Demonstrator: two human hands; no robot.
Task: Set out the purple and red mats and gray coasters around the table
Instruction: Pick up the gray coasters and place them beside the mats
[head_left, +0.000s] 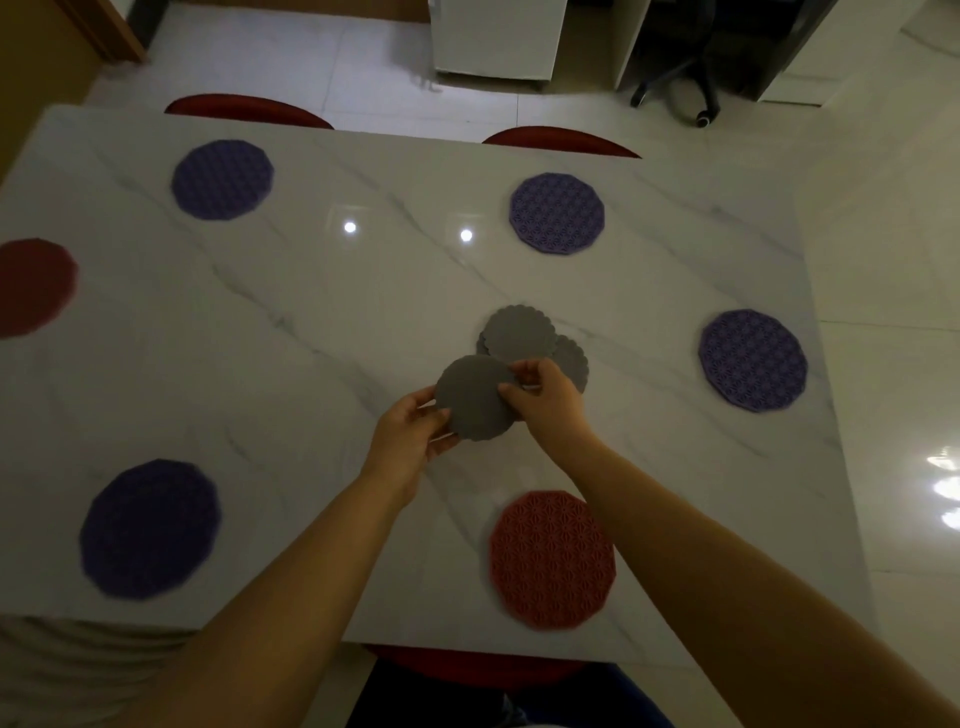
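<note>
Distributing the gray coasters is the step in hand, since all six mats lie on the table (311, 312).

Head view: four purple mats (557, 214) and two red mats (553, 560) ring the coaster stack (519, 335), well apart from it. The held coaster (470, 408) hovers just nearer the person than the stack. The left hand (408, 441) pinches its left edge with curled fingers, and the right hand (545, 402) pinches its right edge.

Next move, as judged: release one hand and carry the coaster from the stack to a spot beside a mat.
</note>
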